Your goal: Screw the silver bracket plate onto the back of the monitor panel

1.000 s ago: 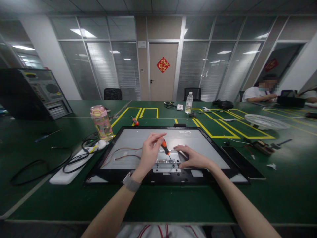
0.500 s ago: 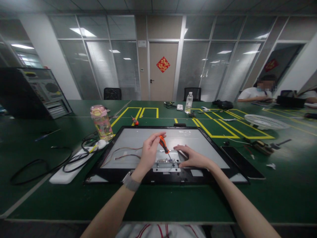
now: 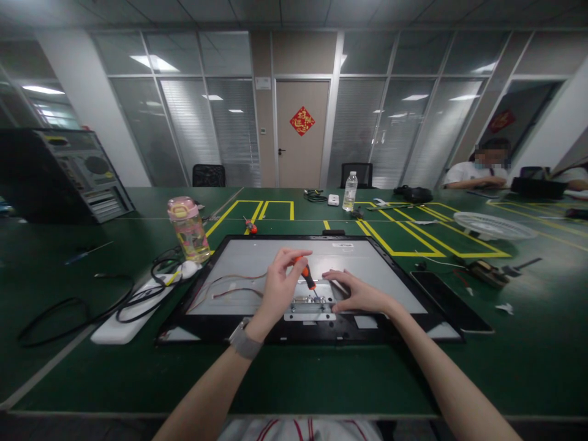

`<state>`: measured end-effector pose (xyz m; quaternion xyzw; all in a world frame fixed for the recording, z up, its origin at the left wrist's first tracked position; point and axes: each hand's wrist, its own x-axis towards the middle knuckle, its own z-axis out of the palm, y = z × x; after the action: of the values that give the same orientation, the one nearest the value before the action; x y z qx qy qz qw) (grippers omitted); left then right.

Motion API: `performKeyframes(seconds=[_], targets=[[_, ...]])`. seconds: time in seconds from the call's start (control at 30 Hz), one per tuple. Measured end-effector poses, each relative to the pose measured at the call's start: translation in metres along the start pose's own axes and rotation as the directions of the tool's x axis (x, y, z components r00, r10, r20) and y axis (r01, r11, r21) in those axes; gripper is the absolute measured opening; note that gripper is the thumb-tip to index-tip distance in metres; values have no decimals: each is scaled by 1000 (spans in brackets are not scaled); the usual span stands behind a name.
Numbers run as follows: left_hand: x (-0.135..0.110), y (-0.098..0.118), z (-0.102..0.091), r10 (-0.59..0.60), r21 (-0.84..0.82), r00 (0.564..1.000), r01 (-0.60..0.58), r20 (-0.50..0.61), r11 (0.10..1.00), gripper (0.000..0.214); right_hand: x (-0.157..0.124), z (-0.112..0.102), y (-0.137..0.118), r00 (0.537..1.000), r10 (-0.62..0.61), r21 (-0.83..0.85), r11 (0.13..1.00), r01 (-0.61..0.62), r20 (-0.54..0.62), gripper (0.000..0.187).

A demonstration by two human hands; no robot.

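Observation:
A large display panel (image 3: 386, 269) with a grey back and black frame lies flat before me. My left hand (image 3: 278, 286) is closed round the handle end of an orange and black screwdriver (image 3: 310, 282). The tool stands tilted, its tip down at a metal bracket (image 3: 310, 316) near the panel's lower middle. At the bracket's right end, my right hand (image 3: 362, 295) holds it between thumb and fingers. Thin wires (image 3: 239, 290) run across the panel left of the bracket. The exact spot under the screwdriver's tip is too small to make out.
A pink-lidded bottle (image 3: 188, 229) and a white power strip (image 3: 122, 321) with black cables stand left of the panel. To the right lie a dark flat slab (image 3: 450, 300) and a white round grille (image 3: 493, 225). A computer case (image 3: 64, 174) stands far left; a person (image 3: 478, 174) sits far right.
My left hand and the screwdriver's handle have shifted slightly right and down, with the handle's top now more covered by the fingers. My right hand stays at the bracket.

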<state>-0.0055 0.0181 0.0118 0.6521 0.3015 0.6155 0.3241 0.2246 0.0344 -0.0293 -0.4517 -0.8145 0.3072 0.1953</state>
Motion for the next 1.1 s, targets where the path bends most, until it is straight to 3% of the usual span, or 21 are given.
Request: performKeyframes(seconds=[0.17,0.33,0.53,0.83,1.0,1.1], targets=[[0,1,0,-60,-79,998,61,8,995,27,0,0,-4,1000,-5,18,1000,5,-2,78],[1,1,1,2,-6,1000,-2,-3,1000,21,-1,0,-3,1000,-8,7,1000,8,-4,76],[0,2,0,-70,-89,998,69,-8,994,28,0,1,2,1000,-5,-8,1000,5,3,76],[-1,0,1,20,2,1000,-20,-15,1000,21,1,1,4,1000,-19,-6,1000,19,0,77],[-2,-1,1,-6,-77,999,9,40,997,29,0,1,3,1000,-17,-13,1000,17,-7,76],[-4,-3,2,22,-5,1000,-22,-9,1000,24,1,2,4,1000,-4,-20,1000,4,-10,78]])
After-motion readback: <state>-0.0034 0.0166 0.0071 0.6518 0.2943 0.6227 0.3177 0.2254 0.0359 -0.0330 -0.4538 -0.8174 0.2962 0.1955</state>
